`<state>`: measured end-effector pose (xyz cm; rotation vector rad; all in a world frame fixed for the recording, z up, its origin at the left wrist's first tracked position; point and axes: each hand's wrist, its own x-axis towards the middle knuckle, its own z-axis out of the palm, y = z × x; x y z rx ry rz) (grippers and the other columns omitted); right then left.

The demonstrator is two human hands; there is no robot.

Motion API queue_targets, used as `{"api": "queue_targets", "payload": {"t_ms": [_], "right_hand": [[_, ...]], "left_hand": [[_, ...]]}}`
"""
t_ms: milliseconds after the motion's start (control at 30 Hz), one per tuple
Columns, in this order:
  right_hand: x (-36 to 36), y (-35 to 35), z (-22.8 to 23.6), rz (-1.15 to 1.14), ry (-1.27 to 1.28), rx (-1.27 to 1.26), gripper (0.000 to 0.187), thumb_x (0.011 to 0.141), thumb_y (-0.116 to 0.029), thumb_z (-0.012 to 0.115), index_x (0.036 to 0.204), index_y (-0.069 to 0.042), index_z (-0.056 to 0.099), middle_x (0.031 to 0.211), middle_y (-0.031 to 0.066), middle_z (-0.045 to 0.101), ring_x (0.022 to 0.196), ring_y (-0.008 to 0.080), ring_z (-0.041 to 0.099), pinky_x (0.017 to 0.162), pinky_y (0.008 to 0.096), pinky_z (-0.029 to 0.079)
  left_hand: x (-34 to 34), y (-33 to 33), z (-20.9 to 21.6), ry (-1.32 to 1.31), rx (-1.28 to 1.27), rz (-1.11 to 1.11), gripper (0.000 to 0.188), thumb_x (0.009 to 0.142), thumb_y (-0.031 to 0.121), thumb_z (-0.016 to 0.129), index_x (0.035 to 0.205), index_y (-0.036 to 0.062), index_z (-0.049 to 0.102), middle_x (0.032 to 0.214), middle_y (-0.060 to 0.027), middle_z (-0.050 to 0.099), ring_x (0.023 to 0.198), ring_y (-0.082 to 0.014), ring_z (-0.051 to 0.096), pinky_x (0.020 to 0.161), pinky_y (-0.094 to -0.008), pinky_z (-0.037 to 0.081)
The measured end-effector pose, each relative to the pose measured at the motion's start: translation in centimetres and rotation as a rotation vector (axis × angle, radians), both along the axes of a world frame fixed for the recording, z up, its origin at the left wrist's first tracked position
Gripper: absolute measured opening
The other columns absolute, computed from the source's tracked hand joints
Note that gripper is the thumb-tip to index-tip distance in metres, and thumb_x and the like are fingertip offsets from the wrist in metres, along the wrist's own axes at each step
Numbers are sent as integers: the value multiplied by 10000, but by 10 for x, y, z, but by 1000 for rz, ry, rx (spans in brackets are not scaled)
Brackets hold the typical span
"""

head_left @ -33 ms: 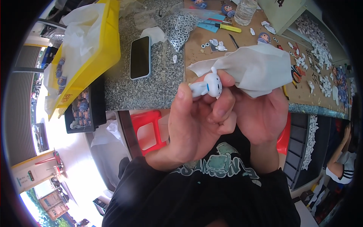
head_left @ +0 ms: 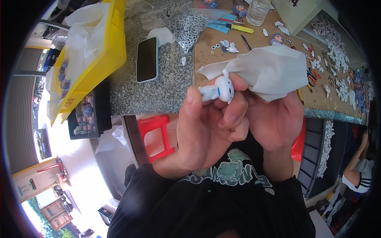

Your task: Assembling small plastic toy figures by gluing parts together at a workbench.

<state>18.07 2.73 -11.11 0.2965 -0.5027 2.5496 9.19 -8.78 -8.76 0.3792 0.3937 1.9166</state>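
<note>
Left hand pinches the smooth white figurine between thumb and fingers, tilted over by the near edge of the speckled stone bench, presumably gripped by its body so the rounded head and blue neck band are left exposed. Right hand lies partly under a soft, creased pale cloth, fingers hidden, so I cannot tell how tight that grip is. Flat, dark-screened phone sits well apart, likely to leave working room.
</note>
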Motion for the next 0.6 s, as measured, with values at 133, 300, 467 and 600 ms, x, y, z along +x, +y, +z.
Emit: {"api": "queue_targets", "payload": {"t_ms": [133, 300, 467, 600], "right_hand": [[-4, 9, -3, 96, 194, -18, 495, 976, -214, 299, 1438, -55, 221, 1374, 168, 407, 1260, 332, 407, 1013, 448, 361], [5, 7, 16, -385, -164, 605, 433, 937, -211, 428, 1297, 23, 372, 1208, 166, 488, 1143, 287, 473, 903, 387, 387], [-12, -16, 33, -1070, -311, 1474, 234, 720, -73, 693, 935, 10, 653, 844, 100, 548, 710, 203, 522, 585, 296, 405], [-12, -20, 36, -1120, -322, 1577, 283, 697, -56, 692, 969, 6, 650, 870, 108, 552, 714, 218, 525, 568, 300, 407]], "left_hand": [[-2, 0, 4, -4, 9, -20, 645, 940, 591, 358, 1202, 8, 440, 731, 9, 368, 620, -88, 283, 501, -220, 263], [-6, 2, -14, 45, 215, -52, 748, 912, 646, 336, 1272, -6, 407, 852, -28, 478, 690, -89, 396, 573, -259, 366], [-1, -7, -10, 595, -112, 270, 715, 950, 535, 377, 1380, -30, 296, 1142, -131, 537, 999, -164, 554, 810, -289, 456], [4, -9, -6, 635, -134, 318, 686, 964, 502, 368, 1385, -33, 286, 1137, -113, 539, 974, -143, 556, 801, -257, 449]]}}
